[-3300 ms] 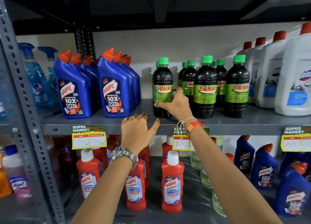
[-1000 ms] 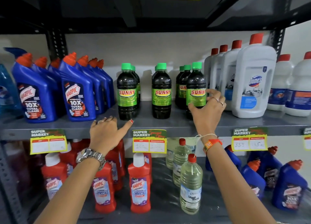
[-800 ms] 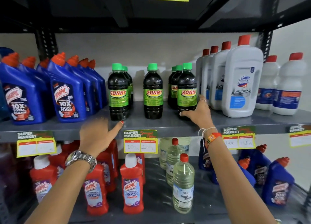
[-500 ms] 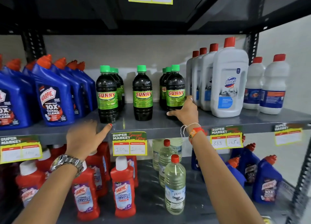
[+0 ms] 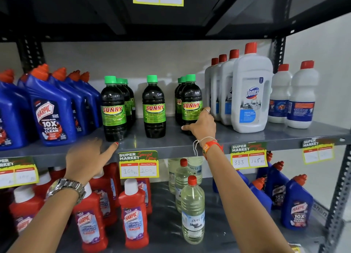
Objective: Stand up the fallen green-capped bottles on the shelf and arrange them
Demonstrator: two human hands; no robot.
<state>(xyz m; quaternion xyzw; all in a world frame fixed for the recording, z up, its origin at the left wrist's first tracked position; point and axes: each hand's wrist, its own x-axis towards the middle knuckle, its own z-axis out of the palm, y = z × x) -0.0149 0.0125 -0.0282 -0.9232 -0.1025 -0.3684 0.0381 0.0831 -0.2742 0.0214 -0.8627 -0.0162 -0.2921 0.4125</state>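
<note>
Head camera view: every green-capped Sunny bottle in sight is upright on the grey metal shelf [image 5: 247, 138], so the standing-up part looks finished and only the arranging seems left. They stand in three files running from the front edge toward the back wall: a left file led by one bottle [image 5: 113, 108] right at the front edge, with at least two more behind it; a single middle bottle [image 5: 154, 106] set a little further in; and a right file led by another bottle [image 5: 191, 102], with at least two caps behind. The gaps between the files look uneven, and the fronts do not line up, so some squaring off probably remains.

The right hand [image 5: 202, 126] is curled round the lower part of the right front bottle, thumb across its base and fingers round its far side. The left hand [image 5: 89, 157] lies flat and spread on the shelf's front edge just before the left file, holding nothing.

All these bottles are capped and filled with dark, near-black liquid almost to the neck. Blue Harpic bottles [image 5: 51, 112] crowd the left end, white Domex bottles [image 5: 251, 93] the right.
</note>
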